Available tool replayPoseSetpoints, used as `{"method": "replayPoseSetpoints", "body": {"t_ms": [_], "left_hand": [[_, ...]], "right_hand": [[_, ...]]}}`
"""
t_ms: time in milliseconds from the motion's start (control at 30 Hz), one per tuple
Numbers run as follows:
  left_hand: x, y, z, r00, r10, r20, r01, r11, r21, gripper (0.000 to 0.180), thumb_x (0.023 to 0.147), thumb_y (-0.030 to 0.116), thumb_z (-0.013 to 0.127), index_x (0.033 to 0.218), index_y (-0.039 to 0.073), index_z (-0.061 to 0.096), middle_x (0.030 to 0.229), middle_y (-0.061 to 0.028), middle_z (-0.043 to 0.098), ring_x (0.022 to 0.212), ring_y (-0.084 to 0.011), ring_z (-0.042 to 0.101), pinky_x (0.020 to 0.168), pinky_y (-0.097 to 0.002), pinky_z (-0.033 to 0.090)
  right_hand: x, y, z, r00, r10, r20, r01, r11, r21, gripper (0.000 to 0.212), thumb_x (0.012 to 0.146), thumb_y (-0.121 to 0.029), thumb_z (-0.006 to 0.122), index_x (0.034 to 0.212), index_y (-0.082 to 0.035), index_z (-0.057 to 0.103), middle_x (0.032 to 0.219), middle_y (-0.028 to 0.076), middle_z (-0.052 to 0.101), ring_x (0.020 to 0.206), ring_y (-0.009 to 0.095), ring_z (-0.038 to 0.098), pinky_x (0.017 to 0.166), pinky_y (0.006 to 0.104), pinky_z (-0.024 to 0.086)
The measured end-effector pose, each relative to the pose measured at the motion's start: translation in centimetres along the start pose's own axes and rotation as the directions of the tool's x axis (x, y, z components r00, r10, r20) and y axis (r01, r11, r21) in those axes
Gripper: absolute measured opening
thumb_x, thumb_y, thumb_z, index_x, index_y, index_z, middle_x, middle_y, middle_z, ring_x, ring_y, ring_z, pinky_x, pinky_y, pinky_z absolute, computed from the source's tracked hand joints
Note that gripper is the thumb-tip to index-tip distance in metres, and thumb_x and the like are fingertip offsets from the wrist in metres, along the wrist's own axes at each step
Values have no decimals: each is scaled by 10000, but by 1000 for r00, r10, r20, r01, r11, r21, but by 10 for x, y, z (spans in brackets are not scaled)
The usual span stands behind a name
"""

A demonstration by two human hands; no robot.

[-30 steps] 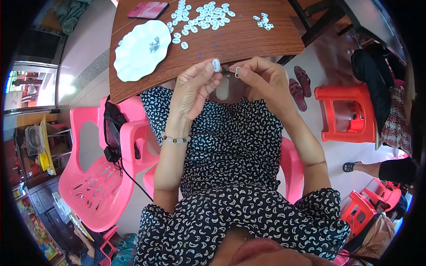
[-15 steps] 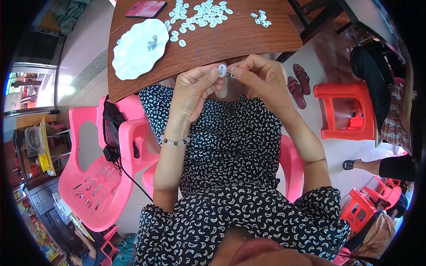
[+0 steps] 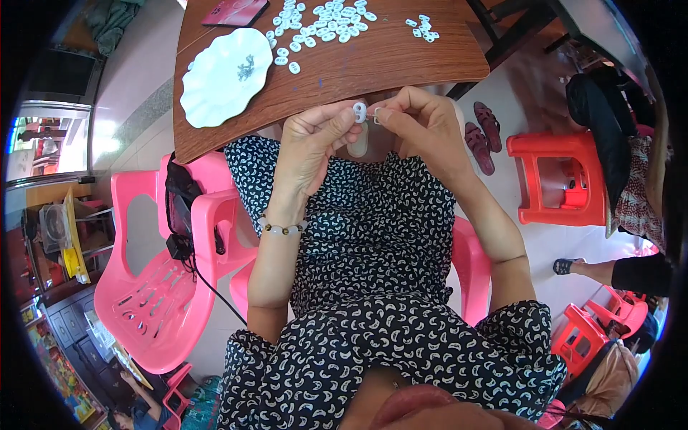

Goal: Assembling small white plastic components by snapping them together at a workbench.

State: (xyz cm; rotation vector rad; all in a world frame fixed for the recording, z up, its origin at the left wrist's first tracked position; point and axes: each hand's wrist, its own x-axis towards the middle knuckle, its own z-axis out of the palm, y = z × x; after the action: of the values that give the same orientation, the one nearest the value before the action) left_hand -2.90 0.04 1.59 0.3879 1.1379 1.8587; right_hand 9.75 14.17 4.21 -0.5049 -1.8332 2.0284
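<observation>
My left hand (image 3: pixel 322 132) pinches a small white oval piece (image 3: pixel 359 112) with dark holes between thumb and forefinger, just off the table's near edge. Close to its right, my right hand (image 3: pixel 419 125) is closed in a pinch on a tiny pale squarish piece (image 3: pixel 377 115). A narrow gap separates the two pieces. Many similar white oval pieces (image 3: pixel 330 29) lie loose on the brown wooden table (image 3: pixel 394 68). A small cluster of tinier white pieces (image 3: pixel 424 30) sits to their right. On the white wavy-edged plate (image 3: pixel 204 93) rests a little heap of tiny grey bits (image 3: pixel 246 68).
A pink-red flat case (image 3: pixel 235 12) lies at the table's far left. Beside me on the left stands a pink plastic chair (image 3: pixel 154 301) with a black bag (image 3: pixel 185 201). A red stool (image 3: pixel 555 179) and dark red sandals (image 3: pixel 480 140) are on the right. Other people sit nearby.
The oval piece in my left hand has tilted and shifted slightly. A thin grey sliver seen between the two pieces before no longer shows clearly. Both hands keep nearly the same place.
</observation>
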Motion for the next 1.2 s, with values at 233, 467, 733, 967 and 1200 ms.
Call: {"method": "replayPoseSetpoints", "body": {"t_ms": [233, 467, 733, 967, 1200], "left_hand": [[-1, 1, 2, 1000, 5, -19, -4, 999, 45, 227, 859, 106, 676, 1049, -19, 673, 892, -85, 700, 737, -103, 638, 672, -205, 519], [-2, 2, 8, 999, 47, 0, -47, 986, 158, 226, 850, 111, 688, 1040, -10, 684, 865, -62, 699, 691, -78, 601, 659, -198, 504], [-5, 7, 2, 999, 30, 35, -35, 989, 141, 215, 863, 116, 675, 1038, -8, 684, 829, -53, 685, 690, -81, 599, 636, -212, 504], [-7, 12, -1, 995, -74, 67, 73, 997, 13, 217, 869, 111, 667, 1035, -29, 673, 862, -73, 685, 725, -107, 627, 647, -224, 525], [-4, 13, -7, 988, -81, 129, 85, 996, -20, 219, 864, 131, 678, 1007, -34, 677, 849, -82, 687, 729, -111, 639, 636, -212, 527]], "right_hand": [[1, 5, -1, 1000, 1, -4, -1, 1000, -25, 175, 844, -161, 683, 810, 5, 641, 792, 16, 662, 696, 25, 552, 616, 190, 441], [0, 6, 2, 1000, 3, 11, -2, 1000, -16, 171, 844, -160, 682, 809, 3, 642, 800, 18, 667, 688, 26, 550, 598, 192, 440], [1, 5, 1, 993, 20, 118, -22, 1000, 14, 191, 841, -174, 715, 881, -7, 632, 778, -27, 619, 695, 15, 550, 585, 176, 433], [1, 6, 5, 983, -68, 171, 54, 995, 85, 299, 865, -199, 695, 1098, -34, 607, 933, 7, 603, 812, 42, 557, 693, 193, 463], [2, 7, 1, 957, -136, 257, 153, 987, -49, 363, 885, -210, 659, 1218, -72, 617, 999, 20, 592, 859, 69, 532, 760, 212, 449]]}}
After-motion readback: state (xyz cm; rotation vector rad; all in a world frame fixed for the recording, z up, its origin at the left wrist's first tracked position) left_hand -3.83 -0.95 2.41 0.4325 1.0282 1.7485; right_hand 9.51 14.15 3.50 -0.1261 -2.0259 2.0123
